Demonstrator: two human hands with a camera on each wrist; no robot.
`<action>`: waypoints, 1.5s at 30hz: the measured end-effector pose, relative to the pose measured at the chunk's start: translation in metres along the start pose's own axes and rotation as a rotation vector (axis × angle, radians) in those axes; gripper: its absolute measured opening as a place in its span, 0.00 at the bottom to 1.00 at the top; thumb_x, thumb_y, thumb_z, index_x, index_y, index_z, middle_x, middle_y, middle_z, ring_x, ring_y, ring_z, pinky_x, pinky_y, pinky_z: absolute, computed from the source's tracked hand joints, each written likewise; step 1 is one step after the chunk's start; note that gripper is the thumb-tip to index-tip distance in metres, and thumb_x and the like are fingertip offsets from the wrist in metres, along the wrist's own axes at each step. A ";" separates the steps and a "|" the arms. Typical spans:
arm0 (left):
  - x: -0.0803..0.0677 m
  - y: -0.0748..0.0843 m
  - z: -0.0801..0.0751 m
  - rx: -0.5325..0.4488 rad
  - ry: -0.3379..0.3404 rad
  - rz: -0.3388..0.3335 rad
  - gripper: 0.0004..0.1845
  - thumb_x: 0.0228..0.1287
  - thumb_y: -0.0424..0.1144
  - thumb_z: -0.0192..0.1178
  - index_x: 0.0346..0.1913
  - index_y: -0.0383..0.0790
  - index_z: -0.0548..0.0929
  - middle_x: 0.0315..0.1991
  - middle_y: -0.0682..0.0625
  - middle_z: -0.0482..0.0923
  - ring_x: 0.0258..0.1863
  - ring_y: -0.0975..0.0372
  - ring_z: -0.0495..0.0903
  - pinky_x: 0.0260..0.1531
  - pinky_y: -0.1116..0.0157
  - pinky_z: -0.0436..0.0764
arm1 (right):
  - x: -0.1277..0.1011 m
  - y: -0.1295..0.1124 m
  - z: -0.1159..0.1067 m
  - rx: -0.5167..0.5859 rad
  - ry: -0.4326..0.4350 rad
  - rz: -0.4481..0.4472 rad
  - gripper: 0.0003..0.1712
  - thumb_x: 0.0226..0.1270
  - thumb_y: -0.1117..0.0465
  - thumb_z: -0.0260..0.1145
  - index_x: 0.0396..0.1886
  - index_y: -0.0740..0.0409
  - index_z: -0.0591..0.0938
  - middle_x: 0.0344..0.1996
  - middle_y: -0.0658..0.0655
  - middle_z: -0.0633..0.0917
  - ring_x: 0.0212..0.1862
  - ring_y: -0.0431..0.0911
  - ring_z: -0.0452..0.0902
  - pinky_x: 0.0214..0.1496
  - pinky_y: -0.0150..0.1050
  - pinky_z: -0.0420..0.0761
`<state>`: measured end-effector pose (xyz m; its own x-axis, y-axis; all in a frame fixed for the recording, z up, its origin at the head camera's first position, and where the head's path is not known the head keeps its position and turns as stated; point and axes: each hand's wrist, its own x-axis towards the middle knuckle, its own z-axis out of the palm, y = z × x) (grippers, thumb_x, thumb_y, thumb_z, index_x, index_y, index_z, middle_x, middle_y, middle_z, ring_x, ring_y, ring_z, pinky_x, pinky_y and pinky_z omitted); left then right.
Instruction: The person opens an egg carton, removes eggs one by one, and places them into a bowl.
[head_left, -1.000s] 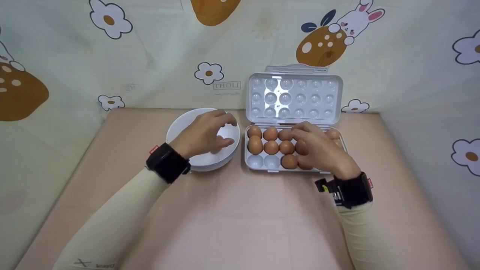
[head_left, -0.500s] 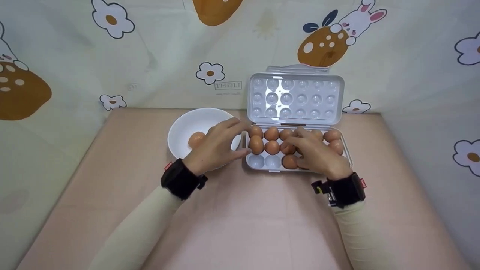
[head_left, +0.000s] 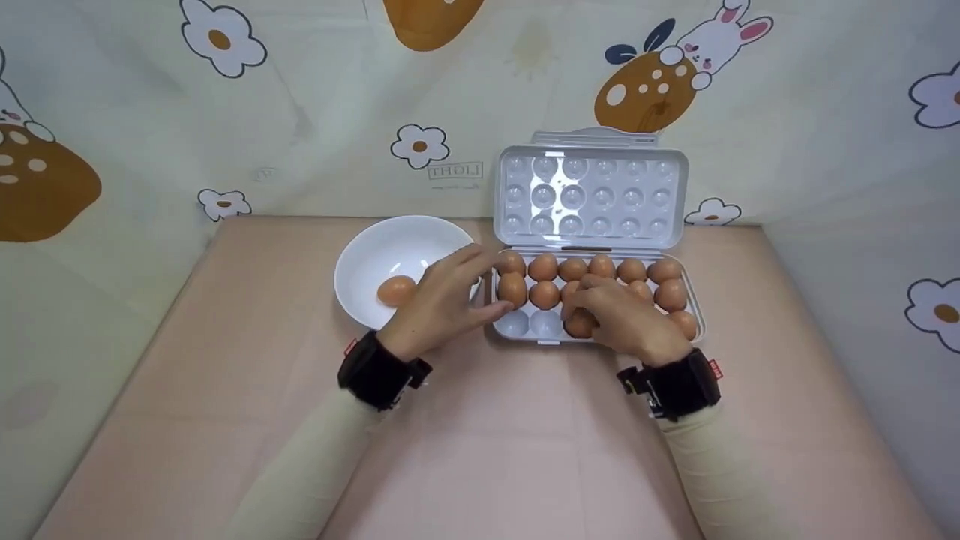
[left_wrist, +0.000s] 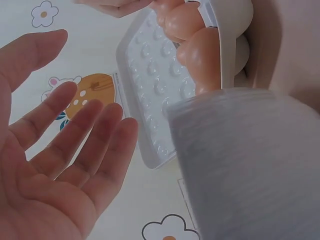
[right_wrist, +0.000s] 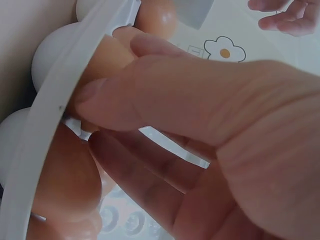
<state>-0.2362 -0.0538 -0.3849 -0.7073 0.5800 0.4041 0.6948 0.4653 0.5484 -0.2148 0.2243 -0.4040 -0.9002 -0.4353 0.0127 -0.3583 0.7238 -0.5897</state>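
In the head view, my right hand is over the front row of a white egg carton. Its thumb and fingers close round a brown egg that sits in its pocket, as the right wrist view shows. My left hand hovers between a white bowl and the carton, overlapping the bowl's right rim. Spread fingers and a bare palm appear in the left wrist view. One brown egg lies in the bowl. Two front-left pockets hold no egg.
Behind the egg rows, the carton's dimpled lid stands raised against the patterned backdrop. Several brown eggs fill the back rows. A pinkish cloth covers the table.
My left hand has moved right from over the bowl, and an egg now shows there, slightly turned since half a second ago. My right hand has shifted left and lower onto a front-row egg.
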 end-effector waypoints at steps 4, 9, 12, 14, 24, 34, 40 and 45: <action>-0.001 -0.002 0.002 -0.004 0.007 -0.012 0.26 0.64 0.39 0.77 0.63 0.40 0.83 0.52 0.47 0.81 0.48 0.52 0.82 0.49 0.57 0.85 | 0.001 -0.001 0.002 -0.200 0.024 -0.057 0.18 0.53 0.85 0.63 0.22 0.58 0.80 0.18 0.50 0.70 0.27 0.42 0.65 0.30 0.35 0.64; -0.002 -0.004 0.005 -0.007 0.015 -0.024 0.23 0.64 0.38 0.77 0.60 0.40 0.84 0.52 0.48 0.82 0.47 0.57 0.81 0.48 0.58 0.85 | 0.002 -0.001 0.003 -0.235 0.030 -0.067 0.19 0.51 0.85 0.63 0.22 0.56 0.80 0.20 0.48 0.69 0.28 0.42 0.65 0.31 0.36 0.65; -0.003 -0.005 0.006 -0.018 0.019 -0.015 0.22 0.64 0.38 0.77 0.59 0.39 0.85 0.53 0.48 0.82 0.47 0.57 0.80 0.48 0.56 0.86 | 0.003 0.000 0.004 -0.215 0.026 -0.087 0.17 0.52 0.84 0.62 0.19 0.58 0.78 0.18 0.46 0.65 0.26 0.41 0.61 0.29 0.35 0.61; -0.003 -0.006 0.006 -0.021 0.027 -0.003 0.21 0.64 0.38 0.77 0.58 0.39 0.85 0.53 0.47 0.83 0.46 0.57 0.81 0.48 0.57 0.85 | 0.003 0.001 0.003 -0.202 0.016 -0.095 0.17 0.51 0.84 0.61 0.18 0.59 0.76 0.16 0.45 0.63 0.24 0.40 0.59 0.27 0.34 0.58; -0.005 -0.008 0.007 -0.070 0.055 -0.001 0.20 0.63 0.36 0.77 0.57 0.40 0.86 0.54 0.49 0.83 0.46 0.59 0.81 0.49 0.56 0.85 | 0.000 0.002 -0.005 -0.226 -0.019 -0.062 0.18 0.54 0.82 0.68 0.23 0.54 0.81 0.21 0.47 0.69 0.28 0.42 0.67 0.28 0.34 0.66; -0.002 -0.004 0.009 -0.052 0.052 -0.028 0.23 0.64 0.36 0.77 0.61 0.42 0.84 0.54 0.47 0.83 0.47 0.51 0.83 0.48 0.58 0.86 | -0.005 -0.001 -0.021 -0.140 0.194 -0.121 0.23 0.58 0.74 0.74 0.54 0.57 0.89 0.44 0.54 0.87 0.44 0.51 0.80 0.50 0.45 0.81; -0.002 -0.002 0.011 -0.043 0.091 0.009 0.26 0.63 0.36 0.77 0.64 0.42 0.83 0.55 0.48 0.83 0.49 0.56 0.82 0.48 0.59 0.86 | -0.005 -0.013 -0.020 0.092 0.277 -0.060 0.23 0.67 0.68 0.75 0.62 0.58 0.86 0.56 0.56 0.87 0.55 0.49 0.85 0.60 0.43 0.85; -0.002 0.001 0.013 -0.031 0.119 0.050 0.29 0.62 0.39 0.78 0.64 0.41 0.81 0.55 0.48 0.83 0.50 0.60 0.82 0.48 0.64 0.85 | -0.005 -0.022 -0.016 0.297 0.279 -0.068 0.23 0.72 0.66 0.73 0.65 0.58 0.83 0.57 0.55 0.86 0.55 0.49 0.86 0.59 0.36 0.85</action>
<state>-0.2328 -0.0458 -0.3945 -0.6834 0.5179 0.5145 0.7268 0.4157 0.5468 -0.2067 0.2195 -0.3783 -0.9243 -0.2854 0.2535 -0.3686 0.4949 -0.7869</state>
